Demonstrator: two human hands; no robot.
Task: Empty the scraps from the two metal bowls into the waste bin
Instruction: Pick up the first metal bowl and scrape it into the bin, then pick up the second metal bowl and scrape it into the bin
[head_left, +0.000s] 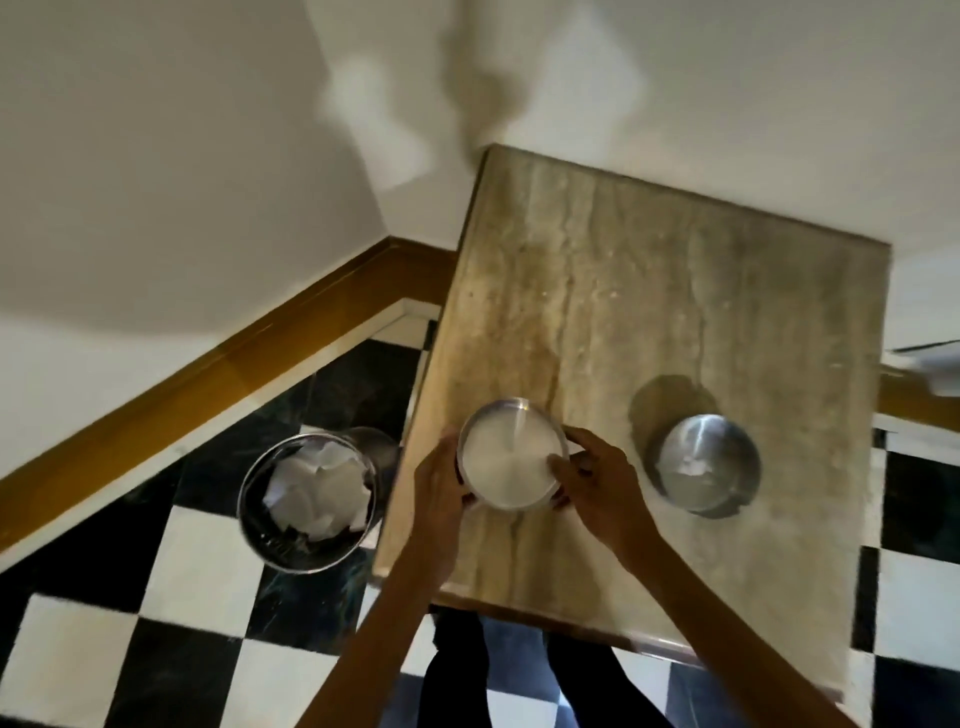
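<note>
A metal bowl (511, 457) sits at the left side of the marble table (649, 291), its inside pale and bare of scraps as far as I can see. My left hand (441, 483) grips its left rim and my right hand (592, 478) grips its right rim. A second metal bowl (706, 467) stands to the right on the table with a small white scrap at its bottom. The round metal waste bin (306, 499) stands on the floor left of the table, with crumpled white paper inside.
The table's left edge runs right beside the bin. The floor (197, 597) is black and white checkered tile. A wooden skirting (208, 374) lines the white wall behind the bin. My legs show under the table's near edge.
</note>
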